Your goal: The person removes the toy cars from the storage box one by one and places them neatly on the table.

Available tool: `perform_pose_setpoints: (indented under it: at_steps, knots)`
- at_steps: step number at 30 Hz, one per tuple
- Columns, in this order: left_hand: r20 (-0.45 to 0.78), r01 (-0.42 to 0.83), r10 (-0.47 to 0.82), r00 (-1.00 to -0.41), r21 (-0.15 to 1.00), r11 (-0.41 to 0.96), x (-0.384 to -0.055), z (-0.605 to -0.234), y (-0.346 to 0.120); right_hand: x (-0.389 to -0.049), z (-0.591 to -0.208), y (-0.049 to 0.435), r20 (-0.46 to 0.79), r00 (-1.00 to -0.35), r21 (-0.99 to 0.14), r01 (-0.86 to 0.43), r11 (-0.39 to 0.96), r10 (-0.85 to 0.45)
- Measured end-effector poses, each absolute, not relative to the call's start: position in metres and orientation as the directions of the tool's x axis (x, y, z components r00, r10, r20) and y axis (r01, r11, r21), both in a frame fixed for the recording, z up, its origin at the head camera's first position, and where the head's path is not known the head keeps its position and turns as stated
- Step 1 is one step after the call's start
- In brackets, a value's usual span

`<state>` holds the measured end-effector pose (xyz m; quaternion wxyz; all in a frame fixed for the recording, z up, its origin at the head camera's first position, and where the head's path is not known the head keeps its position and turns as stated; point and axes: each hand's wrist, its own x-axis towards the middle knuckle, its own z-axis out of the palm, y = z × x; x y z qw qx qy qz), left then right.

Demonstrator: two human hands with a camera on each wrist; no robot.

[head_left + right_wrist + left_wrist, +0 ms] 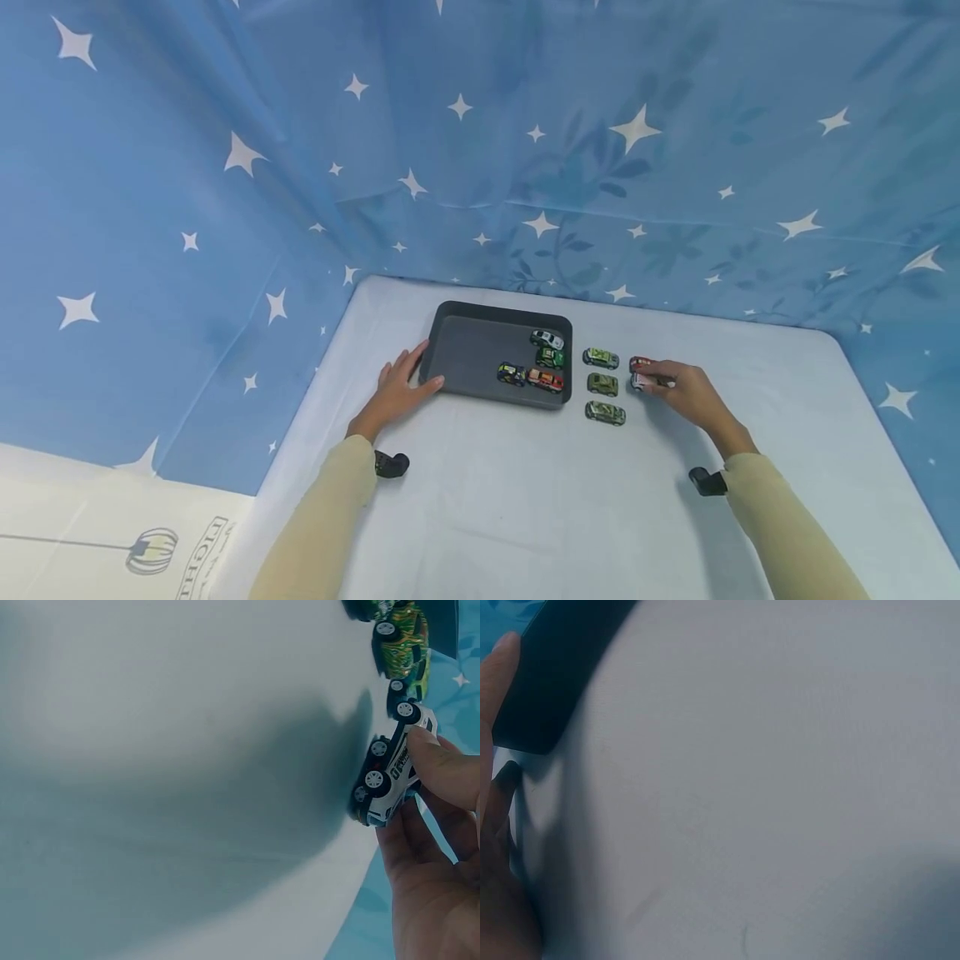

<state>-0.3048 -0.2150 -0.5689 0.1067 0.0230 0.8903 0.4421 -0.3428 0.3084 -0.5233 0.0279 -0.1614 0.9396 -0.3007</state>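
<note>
Head view: right hand (693, 393) pinches a white car (642, 382) on the table (525, 500), beside a red car (640, 362). Left hand (396, 390) rests flat-fingered against the tray (465, 354). Risk: a loose pinch could drop the car onto the three green cars (602, 384).

the tray (465, 350) looks like matt dark plastic, the white toy car (390, 776) is glossy painted, the table cover (525, 500) is smooth matt sheet, and the starry backdrop (525, 167) is thin, slightly shiny cloth.

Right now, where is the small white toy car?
In the head view, the small white toy car sits right of the dark grey tray, pinched by the right hand.
</note>
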Motion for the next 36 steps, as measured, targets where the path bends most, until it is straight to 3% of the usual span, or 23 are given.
perform_pose_setpoints:
  at_steps: [8,17,27,36]
  knots:
    - [-0.113,0.013,0.169,-0.979,0.794,0.608,-0.308,-0.572,-0.216,-0.340,-0.531,0.310,-0.006,-0.951,-0.594,-0.247,0.766,-0.311]
    - [-0.158,-0.012,0.174,-0.972,0.773,0.634,-0.307,-0.565,-0.215,-0.337,-0.540,0.311,-0.045,-0.950,-0.596,-0.221,0.772,-0.308]
    - [-0.112,0.014,0.166,-0.980,0.787,0.617,-0.313,-0.583,-0.220,-0.336,-0.536,0.310,-0.060,-0.944,-0.591,-0.227,0.774,-0.323]
    - [-0.118,0.016,0.176,-0.977,0.787,0.617,-0.308,-0.570,-0.217,-0.331,-0.534,0.311,-0.064,-0.950,-0.586,-0.212,0.782,-0.305]
